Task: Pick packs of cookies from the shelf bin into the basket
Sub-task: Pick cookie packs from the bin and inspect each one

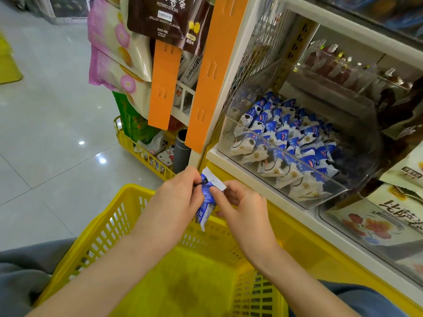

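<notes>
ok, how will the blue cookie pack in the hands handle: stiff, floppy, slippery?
Probably light: the cookie pack hangs from fingertip pinches of left hand and right hand. Glossy film may slip. Crimped ends look thin, likely floppy.

**One cookie pack held over the basket**

At centre, the left grip [180,193] and right grip [242,207] both pinch a blue-and-white cookie pack [207,203], which hangs roughly upright just above the far rim of the yellow basket [109,225] at 6 o'clock. At 2 o'clock the clear shelf bin [225,136] holds a heap of matching packs [281,138]. Hanging snack bags [164,17] fill 12 o'clock, and grey floor tiles [45,110] lie at 9.
</notes>
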`<state>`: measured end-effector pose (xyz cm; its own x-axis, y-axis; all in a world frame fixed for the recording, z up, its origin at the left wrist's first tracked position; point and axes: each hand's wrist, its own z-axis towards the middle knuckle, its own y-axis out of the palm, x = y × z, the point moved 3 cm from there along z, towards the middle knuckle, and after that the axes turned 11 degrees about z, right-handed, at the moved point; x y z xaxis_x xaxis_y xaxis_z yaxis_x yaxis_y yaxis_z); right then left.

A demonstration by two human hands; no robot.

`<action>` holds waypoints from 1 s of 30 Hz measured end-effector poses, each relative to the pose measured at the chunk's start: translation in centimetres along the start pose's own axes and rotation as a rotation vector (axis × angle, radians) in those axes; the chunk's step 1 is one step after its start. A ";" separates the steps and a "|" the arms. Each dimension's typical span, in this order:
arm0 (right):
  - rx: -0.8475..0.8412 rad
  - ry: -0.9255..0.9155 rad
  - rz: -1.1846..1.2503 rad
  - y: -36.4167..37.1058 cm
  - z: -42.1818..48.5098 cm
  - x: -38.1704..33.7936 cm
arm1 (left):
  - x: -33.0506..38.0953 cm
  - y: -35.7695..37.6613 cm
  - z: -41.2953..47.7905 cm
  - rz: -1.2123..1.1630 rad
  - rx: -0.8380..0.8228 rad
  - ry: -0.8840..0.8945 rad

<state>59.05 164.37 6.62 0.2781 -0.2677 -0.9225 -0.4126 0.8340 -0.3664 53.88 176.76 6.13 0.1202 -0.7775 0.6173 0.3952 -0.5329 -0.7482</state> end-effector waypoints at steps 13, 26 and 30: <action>-0.176 0.251 0.396 1.3 0.1 0.7 | -0.9 0.6 0.2 -0.090 0.010 -0.011; -0.159 0.192 0.161 1.1 0.7 0.9 | -1.7 0.6 1.0 -0.270 -0.060 -0.198; -0.123 0.242 0.097 0.3 1.4 0.8 | -1.0 1.0 1.1 -0.695 -0.180 -0.430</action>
<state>60.36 165.06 5.89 0.0229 -0.3090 -0.9508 -0.5337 0.8004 -0.2730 55.17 177.37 5.04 0.2546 -0.0761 0.9640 0.3604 -0.9176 -0.1676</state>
